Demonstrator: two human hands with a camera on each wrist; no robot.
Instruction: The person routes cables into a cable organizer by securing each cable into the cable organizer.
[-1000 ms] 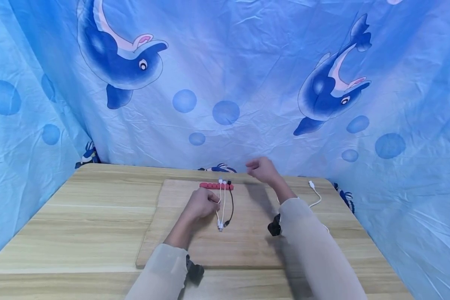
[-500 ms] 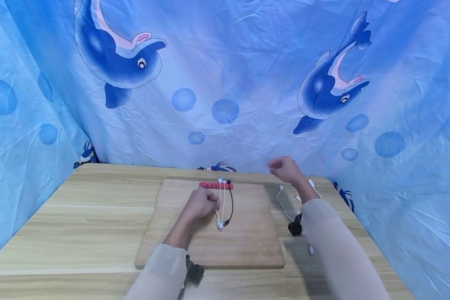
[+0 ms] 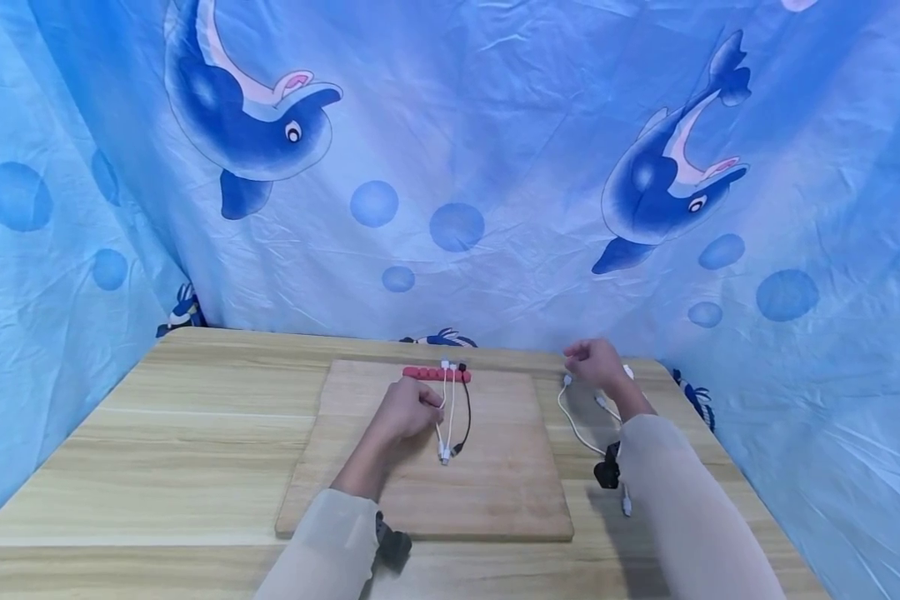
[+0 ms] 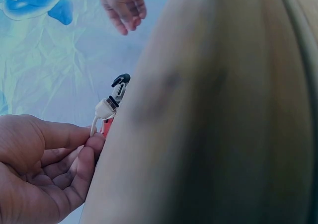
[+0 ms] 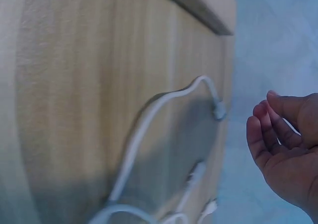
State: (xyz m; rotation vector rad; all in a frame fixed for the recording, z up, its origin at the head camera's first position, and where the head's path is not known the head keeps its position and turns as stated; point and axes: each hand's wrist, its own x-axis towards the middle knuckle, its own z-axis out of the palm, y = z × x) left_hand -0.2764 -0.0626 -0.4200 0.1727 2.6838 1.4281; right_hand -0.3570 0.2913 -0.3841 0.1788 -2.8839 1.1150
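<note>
My left hand (image 3: 408, 408) pinches a white USB cable (image 4: 93, 126) between thumb and forefinger, just in front of a red cable holder strip (image 3: 422, 373). Beside it a second white cable (image 3: 451, 417) and a black cable (image 3: 468, 412) run from the strip down the wooden board (image 3: 495, 492). Over at the right, my right hand (image 3: 598, 364) hovers above the table with loosely bent fingers and nothing in them. Its nearest object is a loose white cable (image 5: 144, 124), whose plug (image 5: 219, 111) lies close below the fingertips.
More white cable ends, including one plug (image 3: 601, 401) and another (image 3: 627, 506), lie on the table (image 3: 157, 450) right of the board, partly hidden by my right forearm. A blue dolphin-print cloth (image 3: 450, 167) hangs behind the table.
My right hand has moved right, away from the board, and lowered toward the loose cables. The left hand keeps its pinch on the white cable in the same place.
</note>
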